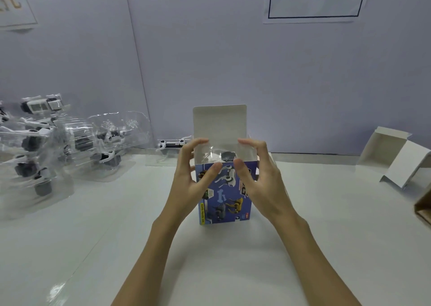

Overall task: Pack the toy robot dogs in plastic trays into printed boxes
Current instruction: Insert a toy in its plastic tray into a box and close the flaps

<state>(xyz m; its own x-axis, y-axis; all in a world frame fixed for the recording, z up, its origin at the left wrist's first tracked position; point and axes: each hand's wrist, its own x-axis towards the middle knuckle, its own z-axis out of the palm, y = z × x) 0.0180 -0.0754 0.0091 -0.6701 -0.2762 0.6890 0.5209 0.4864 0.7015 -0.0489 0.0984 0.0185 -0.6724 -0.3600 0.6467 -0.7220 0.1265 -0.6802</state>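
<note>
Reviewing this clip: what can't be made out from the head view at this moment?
- Toy dog in the clear tray: mostly sunk in the printed box.
- Box sides: covered by the left hand and right hand.
- Brown item: cut by the right edge.
- Trays on the left: blurred, count unclear.

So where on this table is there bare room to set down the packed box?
Bare table lies right of the printed box, short of the unfolded white boxes, and nearer in front of it. The left is crowded with clear trays of toy dogs.
</note>
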